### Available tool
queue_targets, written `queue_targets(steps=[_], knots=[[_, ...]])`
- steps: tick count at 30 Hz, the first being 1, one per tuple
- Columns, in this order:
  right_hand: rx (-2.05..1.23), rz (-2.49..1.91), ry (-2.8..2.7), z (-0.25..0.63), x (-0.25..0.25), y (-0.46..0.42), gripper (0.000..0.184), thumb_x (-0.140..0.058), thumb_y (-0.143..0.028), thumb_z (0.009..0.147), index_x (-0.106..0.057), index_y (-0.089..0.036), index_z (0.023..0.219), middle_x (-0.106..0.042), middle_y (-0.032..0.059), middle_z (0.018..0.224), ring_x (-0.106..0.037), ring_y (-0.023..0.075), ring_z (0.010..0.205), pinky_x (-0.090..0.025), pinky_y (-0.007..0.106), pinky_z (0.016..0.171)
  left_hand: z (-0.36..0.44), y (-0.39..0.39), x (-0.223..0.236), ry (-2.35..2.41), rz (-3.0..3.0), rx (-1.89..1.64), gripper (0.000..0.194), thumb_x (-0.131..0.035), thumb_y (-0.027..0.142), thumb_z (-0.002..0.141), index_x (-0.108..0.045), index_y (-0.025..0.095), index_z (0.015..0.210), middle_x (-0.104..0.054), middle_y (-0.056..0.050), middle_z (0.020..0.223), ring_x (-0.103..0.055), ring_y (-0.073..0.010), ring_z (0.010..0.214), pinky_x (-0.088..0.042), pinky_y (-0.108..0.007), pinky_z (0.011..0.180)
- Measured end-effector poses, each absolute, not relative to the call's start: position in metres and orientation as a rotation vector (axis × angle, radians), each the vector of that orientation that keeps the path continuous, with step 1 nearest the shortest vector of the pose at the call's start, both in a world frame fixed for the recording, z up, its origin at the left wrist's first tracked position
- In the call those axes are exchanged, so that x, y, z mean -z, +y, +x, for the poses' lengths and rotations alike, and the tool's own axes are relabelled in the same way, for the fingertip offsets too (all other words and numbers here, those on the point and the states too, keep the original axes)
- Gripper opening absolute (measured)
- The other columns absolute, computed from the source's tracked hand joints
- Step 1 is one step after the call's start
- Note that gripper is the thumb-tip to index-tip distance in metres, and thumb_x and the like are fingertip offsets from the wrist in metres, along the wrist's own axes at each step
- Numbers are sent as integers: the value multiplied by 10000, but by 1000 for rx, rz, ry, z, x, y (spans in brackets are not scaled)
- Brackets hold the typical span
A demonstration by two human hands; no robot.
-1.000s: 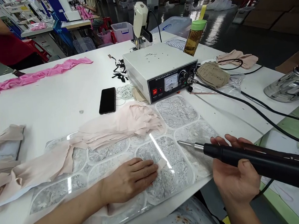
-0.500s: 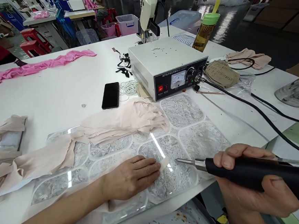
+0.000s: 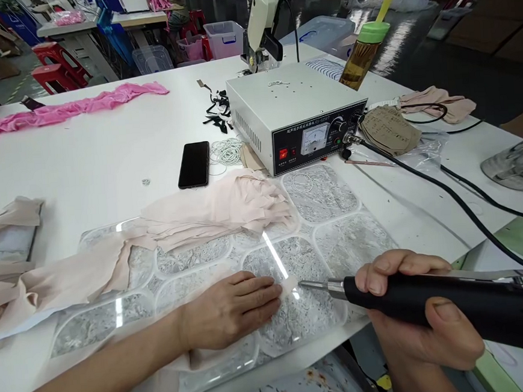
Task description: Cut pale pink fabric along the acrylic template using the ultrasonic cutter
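Observation:
My left hand (image 3: pixel 234 310) lies flat with its fingers stretched out over a pale beige fabric piece (image 3: pixel 288 287), whose end peeks out past the fingertips. Beneath is a clear-edged mat with a grey marbled pattern (image 3: pixel 311 313). My right hand (image 3: pixel 454 338) grips the black handpiece of an ultrasonic welder (image 3: pixel 515 312). Its thin metal tip points left and sits at or just beside the fabric end; whether they touch I cannot tell. A fanned stack of beige fabric pieces (image 3: pixel 217 205) rests on the mat beyond my left hand.
Behind the mat stands the welder's control box (image 3: pixel 318 140), its cable (image 3: pixel 446 188) running toward the right. A phone (image 3: pixel 194 165), coiled elastic cord (image 3: pixel 227 153) and black scraps (image 3: pixel 219 112) lie left of it. A lidded bottle (image 3: pixel 363 55) and a glass jar (image 3: pixel 516 162) stand rightward.
My right hand has moved left with the handpiece, bringing its tip up to the fabric end. My left hand stays in place.

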State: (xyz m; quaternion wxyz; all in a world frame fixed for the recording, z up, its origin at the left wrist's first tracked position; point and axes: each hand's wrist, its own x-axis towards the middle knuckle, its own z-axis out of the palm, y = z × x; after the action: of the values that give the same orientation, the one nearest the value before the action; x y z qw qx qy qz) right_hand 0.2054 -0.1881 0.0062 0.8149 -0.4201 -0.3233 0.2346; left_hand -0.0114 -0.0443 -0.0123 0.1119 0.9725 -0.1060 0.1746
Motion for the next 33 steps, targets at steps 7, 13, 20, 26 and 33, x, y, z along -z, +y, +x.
queue_targets(steps=[7,13,20,26,33], knots=[[-504,-889,-694,205,-6,-186,202,-663,-339,751,-637,-183,877,-612,6,752,-562,113,533,-512,293,497,-12,-44,15,-317,2848,-507,251,-461,163,1022,-657,83,1158,-663,-95,1249,-612,-218,1165,-489,-332,949],[-505,-895,-706,205,-7,-186,163,-661,-315,759,-636,-185,853,-618,6,755,-561,112,534,-524,300,495,-12,-44,15,-316,2843,-523,250,-463,162,1021,-660,82,1151,-667,-90,1243,-617,-219,1154,-491,-335,937],[-512,-893,-760,206,-8,-185,129,-646,-301,778,-640,-196,852,-600,-1,745,-559,107,544,-527,289,502,-11,-45,14,-317,2851,-556,264,-440,160,1028,-667,88,1141,-680,-98,1217,-622,-201,1145,-500,-317,925],[-481,-882,-734,206,-8,-182,141,-637,-290,760,-644,-190,859,-594,2,759,-545,110,550,-526,301,496,-12,-45,15,-314,2861,-552,267,-444,173,1027,-668,90,1146,-684,-106,1207,-624,-208,1148,-509,-323,917],[-479,-887,-738,202,-6,-175,152,-648,-299,751,-644,-186,853,-599,7,772,-557,111,546,-520,298,501,-11,-45,14,-322,2850,-563,268,-440,163,1026,-674,84,1132,-685,-99,1207,-632,-210,1130,-518,-323,897]])
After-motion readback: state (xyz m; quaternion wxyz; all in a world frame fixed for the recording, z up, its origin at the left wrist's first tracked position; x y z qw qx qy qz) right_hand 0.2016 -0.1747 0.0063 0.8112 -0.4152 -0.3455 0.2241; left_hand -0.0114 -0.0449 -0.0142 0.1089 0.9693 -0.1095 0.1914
